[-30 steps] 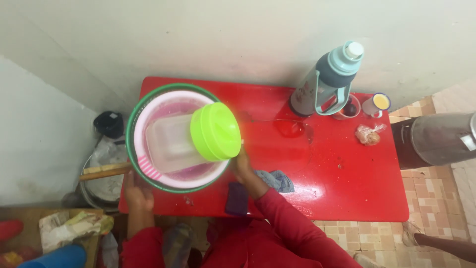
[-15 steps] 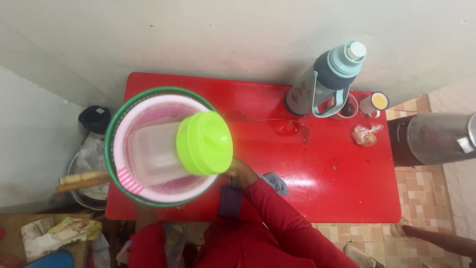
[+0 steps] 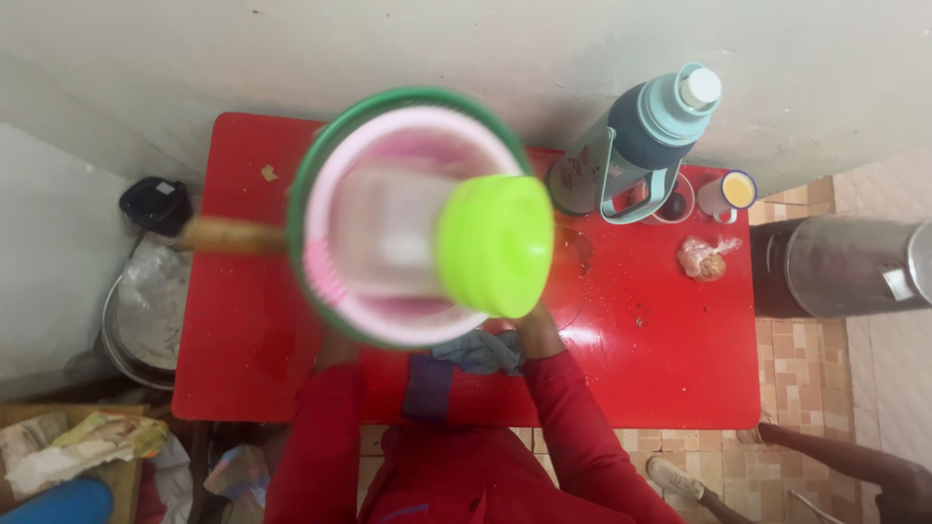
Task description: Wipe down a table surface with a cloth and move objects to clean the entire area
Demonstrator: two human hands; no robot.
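Hands: two, both in red sleeves. The left hand (image 3: pixel 335 347) and the right hand (image 3: pixel 537 332) are at the near underside of the basin stack, mostly hidden beneath it; I cannot tell how the fingers lie.
Basin stack: lifted close to the camera above the red worktop (image 3: pixel 670 378), blurred. One green basin (image 3: pixel 309 184) outermost, one pink strainer basket (image 3: pixel 335 180) nested inside it, one clear plastic box (image 3: pixel 379 233) inside that, and one lime-green lid (image 3: pixel 495 245) lying over the right side of the rim.
Cloth: one blue-grey rag (image 3: pixel 478 351) on the worktop's near edge, just beside the right hand.
Bottle: one tall grey-blue flask (image 3: pixel 636 146) with a carry loop, standing at the back right.
Cups: two small ones behind and right of the flask, one dark-filled cup (image 3: pixel 673 204) and one yellow-topped cup (image 3: pixel 736 190).
Bag: one small knotted plastic bag (image 3: pixel 706 259) of food, near the cups.
Right of the worktop: one grey metal drum (image 3: pixel 835 267) on the tiled floor.
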